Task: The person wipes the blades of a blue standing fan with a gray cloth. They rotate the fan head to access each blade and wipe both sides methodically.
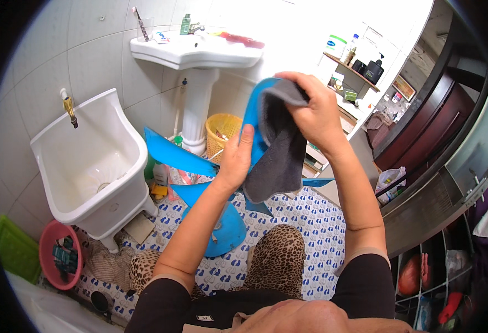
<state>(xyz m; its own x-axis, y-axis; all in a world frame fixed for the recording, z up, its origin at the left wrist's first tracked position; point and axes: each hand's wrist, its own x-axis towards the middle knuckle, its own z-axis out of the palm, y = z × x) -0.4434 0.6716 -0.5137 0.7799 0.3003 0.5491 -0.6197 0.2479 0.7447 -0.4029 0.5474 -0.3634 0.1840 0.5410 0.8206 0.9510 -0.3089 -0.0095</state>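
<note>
My right hand (316, 110) grips a dark grey cloth (279, 166), which is folded over the upper end of a raised blue fan blade (257, 95). The loose part of the cloth hangs down in front of the fan's middle. On the near left edge of the same blade, my left hand (236, 160) is closed with the thumb pointing up. Other blue blades spread out from the hidden hub, one long blade (177, 152) reaching left towards the white basin. Under them, the fan's rounded blue base (223, 233) rests on the floor, partly behind my left forearm.
A white mop sink (94, 166) with a brass tap (69, 110) stands at left, above a pink basin (60, 254). Behind the fan are a pedestal washbasin (194, 52) and a yellow waste basket (216, 137). Metal rack shelves (431, 283) stand close at right.
</note>
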